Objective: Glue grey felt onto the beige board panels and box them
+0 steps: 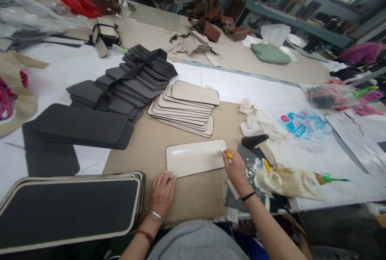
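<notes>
I see a wide table [193, 195] under both hands. Just left of my left fingers [169, 177] lies the largest thing, a stack of black-faced boards [69, 207] with cream edges. Beyond it, well left of the fingers, is a dark stack [84, 125]. A cream stack [183, 107] sits straight ahead of the fingers. Between the two hands lies one cream panel [196, 157], flat and glossy with wet streaks. A glue bottle [289, 181] lies on its side just right of my right fingers [228, 160]. My left hand [163, 193] rests palm down, fingers close together, their tips touching the panel's near left corner. My right hand [237, 169] pinches a yellow brush [228, 155], its tip on the panel's right end.
</notes>
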A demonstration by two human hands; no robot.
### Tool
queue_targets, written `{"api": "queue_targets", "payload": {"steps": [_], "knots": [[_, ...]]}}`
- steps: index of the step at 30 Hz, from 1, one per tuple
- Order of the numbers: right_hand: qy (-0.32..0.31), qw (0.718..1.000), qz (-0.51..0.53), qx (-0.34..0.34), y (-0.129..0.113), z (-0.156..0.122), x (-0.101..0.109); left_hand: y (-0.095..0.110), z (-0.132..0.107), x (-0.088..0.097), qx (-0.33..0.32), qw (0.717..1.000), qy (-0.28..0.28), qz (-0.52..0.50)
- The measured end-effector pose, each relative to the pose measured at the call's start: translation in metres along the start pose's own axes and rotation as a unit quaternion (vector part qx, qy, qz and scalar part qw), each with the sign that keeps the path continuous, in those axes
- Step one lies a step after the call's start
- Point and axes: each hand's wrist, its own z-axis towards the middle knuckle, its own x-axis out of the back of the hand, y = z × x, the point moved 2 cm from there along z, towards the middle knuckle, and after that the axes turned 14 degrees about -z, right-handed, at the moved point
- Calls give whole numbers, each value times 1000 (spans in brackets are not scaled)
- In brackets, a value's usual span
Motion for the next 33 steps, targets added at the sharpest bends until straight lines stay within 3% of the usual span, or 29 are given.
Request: {"api": "queue_targets", "payload": {"steps": [4,7,11,17,21,26,28,33], "knots": [[-33,995,77,47,-62,-17,-11,-3,-5,-3,-9,1000,-13,3],[-74,979,183,45,-104,-24,-14,-4,-7,-4,-6,1000,-15,1],[-91,957,274,-28,-124,-20,-22,0,-6,0,-7,1000,-4,-10],[-131,922,339,-130,-112,-15,-43,1,-5,2,-2,1000,13,-26],[-89,937,310,-136,-112,-10,-41,0,-5,2,0,999,20,-38],[-108,923,341,-139,-127,3,-54,2,-3,5,-1,999,16,-35],[-102,932,315,-147,-110,9,-57,3,-2,6,-4,1000,13,-28],[-40,959,185,-211,-21,15,-33,3,-3,5,-8,1000,19,-23]]}}
